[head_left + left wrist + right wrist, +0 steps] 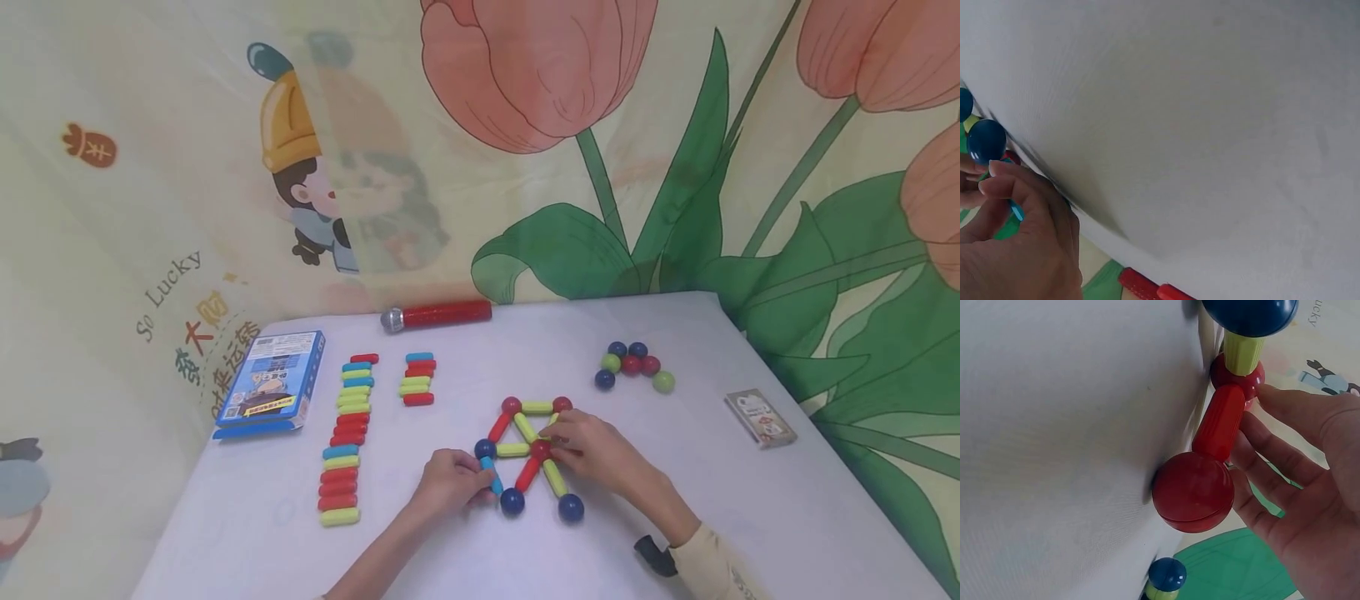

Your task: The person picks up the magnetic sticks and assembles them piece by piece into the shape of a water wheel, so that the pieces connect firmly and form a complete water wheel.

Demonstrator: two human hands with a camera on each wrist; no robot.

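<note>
A flat figure of magnetic rods and balls lies on the white table in the head view. My left hand (450,485) pinches a blue magnetic rod (491,475) in it, between a blue ball (485,448) and the lower blue ball (513,502). My right hand (600,454) holds the central red ball (540,450), with fingertips on its far side and the thumb nearer. In the right wrist view a red rod (1219,422) links that ball to another red ball (1192,490), beside my fingers. The left wrist view shows the blue rod (1017,210) partly behind my fingers.
Two columns of loose rods (349,421) lie on the left, beside a blue box (273,379). A red microphone (446,314) lies at the back edge. Several loose balls (632,365) and a small flat box (760,418) are on the right. A printed curtain (450,167) hangs behind.
</note>
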